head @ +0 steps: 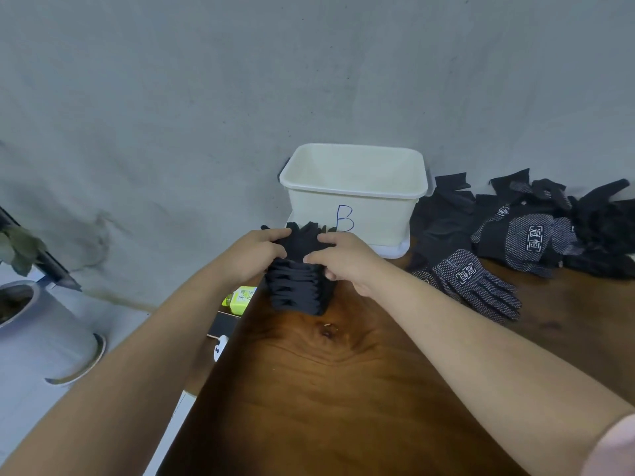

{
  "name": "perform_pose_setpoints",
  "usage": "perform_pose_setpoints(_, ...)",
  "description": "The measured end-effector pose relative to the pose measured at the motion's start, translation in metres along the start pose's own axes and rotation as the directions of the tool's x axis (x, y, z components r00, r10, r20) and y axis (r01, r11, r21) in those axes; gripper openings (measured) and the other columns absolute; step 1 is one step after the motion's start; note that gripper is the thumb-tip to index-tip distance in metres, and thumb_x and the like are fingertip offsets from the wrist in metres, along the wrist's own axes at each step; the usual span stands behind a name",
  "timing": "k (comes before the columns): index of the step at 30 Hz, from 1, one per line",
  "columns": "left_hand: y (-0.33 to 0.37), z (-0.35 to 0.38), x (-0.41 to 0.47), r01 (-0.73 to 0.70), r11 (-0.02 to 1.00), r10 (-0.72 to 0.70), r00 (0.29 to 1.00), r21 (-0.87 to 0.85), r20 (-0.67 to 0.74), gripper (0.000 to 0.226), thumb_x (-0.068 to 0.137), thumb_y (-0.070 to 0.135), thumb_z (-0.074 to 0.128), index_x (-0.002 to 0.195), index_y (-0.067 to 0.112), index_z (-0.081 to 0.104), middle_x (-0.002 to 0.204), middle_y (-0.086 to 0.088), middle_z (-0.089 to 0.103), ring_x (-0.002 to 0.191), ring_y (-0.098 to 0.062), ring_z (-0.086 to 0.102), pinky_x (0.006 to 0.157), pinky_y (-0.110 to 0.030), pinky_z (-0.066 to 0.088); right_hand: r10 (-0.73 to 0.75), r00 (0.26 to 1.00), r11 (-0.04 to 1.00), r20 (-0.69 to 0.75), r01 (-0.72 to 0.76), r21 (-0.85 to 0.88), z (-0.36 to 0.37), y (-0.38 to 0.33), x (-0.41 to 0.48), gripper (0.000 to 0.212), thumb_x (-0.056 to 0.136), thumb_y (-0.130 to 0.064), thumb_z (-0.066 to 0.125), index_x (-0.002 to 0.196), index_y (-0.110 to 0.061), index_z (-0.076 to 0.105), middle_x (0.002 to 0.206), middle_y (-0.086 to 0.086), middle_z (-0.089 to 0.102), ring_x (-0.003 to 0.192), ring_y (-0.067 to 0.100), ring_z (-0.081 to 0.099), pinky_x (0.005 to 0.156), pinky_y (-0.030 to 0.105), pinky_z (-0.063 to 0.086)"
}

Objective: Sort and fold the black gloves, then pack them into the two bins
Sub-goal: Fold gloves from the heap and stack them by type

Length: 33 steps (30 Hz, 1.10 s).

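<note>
A stack of folded black gloves (299, 290) stands on the wooden table (343, 389) just in front of a white bin marked B (354, 201). My left hand (254, 255) grips the stack's top from the left, fingers curled over it. From the right, my right hand (343, 259) holds the same stack, thumb and fingers pinching its upper edge. The bin's inside looks empty. A loose pile of black dotted gloves (536, 235) lies on the table to the right of the bin. Only one bin is in view.
A grey wall (309, 80) rises right behind the bin. Left of the table edge sit a yellow-green carton (240, 298), a dark flat object (223, 324) and, lower down, a grey plant pot (44, 324) on the floor.
</note>
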<state>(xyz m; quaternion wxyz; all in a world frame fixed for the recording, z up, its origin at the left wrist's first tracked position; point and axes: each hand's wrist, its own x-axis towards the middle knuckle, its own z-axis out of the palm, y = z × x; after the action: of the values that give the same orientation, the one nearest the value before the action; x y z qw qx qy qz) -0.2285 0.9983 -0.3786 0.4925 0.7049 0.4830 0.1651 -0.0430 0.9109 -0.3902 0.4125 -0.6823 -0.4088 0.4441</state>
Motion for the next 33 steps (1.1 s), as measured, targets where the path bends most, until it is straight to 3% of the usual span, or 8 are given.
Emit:
perform_pose_setpoints(3,-0.006,0.004,-0.004,-0.019,0.999,0.021,0.999,0.049,-0.040,0.061,0.087,0.027,0.060,0.146,0.043,0.059,0.122,0.004,0.072,0.103,-0.023,0.073,0.092,-0.046,0.062,-0.113,0.993,0.953,-0.031,0.099,-0.287,-0.004,0.007,0.000,0.071,0.091,-0.040,0.077,0.156,-0.024,0.053,0.157,-0.003,0.053,0.135,0.017,0.057,0.104,0.027,0.045)
perform_pose_setpoints(5,-0.009,0.005,-0.006,-0.060,0.992,0.068,0.995,0.109,-0.074,0.059,0.087,0.037,0.060,0.145,0.048,0.057,0.130,0.014,0.068,0.113,-0.019,0.069,0.103,-0.046,0.057,-0.157,0.987,0.913,-0.044,0.128,-0.388,-0.008,0.012,-0.001,0.067,0.093,-0.055,0.070,0.154,-0.031,0.056,0.160,-0.002,0.049,0.139,0.018,0.054,0.114,0.034,0.044)
perform_pose_setpoints(7,-0.010,0.008,-0.010,-0.108,0.955,0.157,0.974,0.275,-0.165,0.056,0.097,0.042,0.059,0.152,0.042,0.052,0.145,0.014,0.057,0.129,-0.014,0.057,0.113,-0.033,0.042,-0.183,0.980,0.899,-0.073,0.137,-0.416,-0.011,0.015,-0.003,0.062,0.095,-0.065,0.061,0.151,-0.038,0.057,0.151,0.001,0.051,0.131,0.018,0.059,0.112,0.036,0.046)
perform_pose_setpoints(10,-0.005,0.013,-0.024,-0.144,0.881,0.291,0.916,0.451,-0.276,0.055,0.102,0.059,0.053,0.154,0.043,0.047,0.165,0.007,0.035,0.144,-0.017,0.047,0.115,-0.037,0.040,-0.251,0.959,0.905,-0.136,0.182,-0.383,-0.021,0.014,-0.012,0.049,0.100,-0.063,0.055,0.143,-0.043,0.063,0.124,0.002,0.059,0.112,0.011,0.063,0.098,0.032,0.049)
perform_pose_setpoints(16,0.029,0.045,-0.062,-0.291,0.756,0.530,0.798,0.586,-0.287,0.038,0.105,0.055,0.051,0.138,0.037,0.058,0.147,0.018,0.046,0.107,-0.014,0.066,0.093,-0.039,0.056,-0.357,0.902,0.911,-0.241,0.281,-0.302,-0.059,0.019,-0.053,0.028,0.102,-0.049,0.061,0.128,-0.046,0.071,0.104,-0.005,0.057,0.090,0.003,0.060,0.081,0.021,0.043)
perform_pose_setpoints(21,0.057,0.098,-0.080,-0.342,0.693,0.607,0.752,0.634,-0.258,0.033,0.106,0.044,0.052,0.135,0.031,0.061,0.142,0.016,0.049,0.118,-0.011,0.058,0.085,-0.030,0.046,-0.397,0.865,0.901,-0.306,0.304,-0.310,-0.113,0.050,-0.094,0.024,0.101,-0.044,0.064,0.123,-0.046,0.072,0.094,-0.007,0.056,0.088,0.003,0.060,0.084,0.029,0.048)
perform_pose_setpoints(27,0.074,0.176,-0.074,-0.450,0.675,0.623,0.772,0.584,-0.124,0.028,0.105,0.039,0.054,0.129,0.028,0.064,0.135,0.014,0.053,0.101,-0.013,0.061,0.087,-0.035,0.052,-0.371,0.831,0.906,-0.414,0.225,-0.359,-0.189,0.107,-0.140,0.021,0.102,-0.041,0.066,0.121,-0.048,0.074,0.098,-0.006,0.056,0.086,0.004,0.061,0.078,0.024,0.044)
perform_pose_setpoints(33,0.068,0.247,-0.046,-0.466,0.660,0.611,0.789,0.590,-0.062,0.029,0.102,0.040,0.057,0.128,0.030,0.065,0.132,0.012,0.058,0.121,-0.016,0.057,0.097,-0.036,0.046,-0.412,0.863,0.770,-0.293,0.158,-0.618,-0.244,0.172,-0.165,0.028,0.102,-0.042,0.066,0.128,-0.052,0.070,0.123,-0.027,0.058,0.102,0.001,0.058,0.085,0.026,0.049)
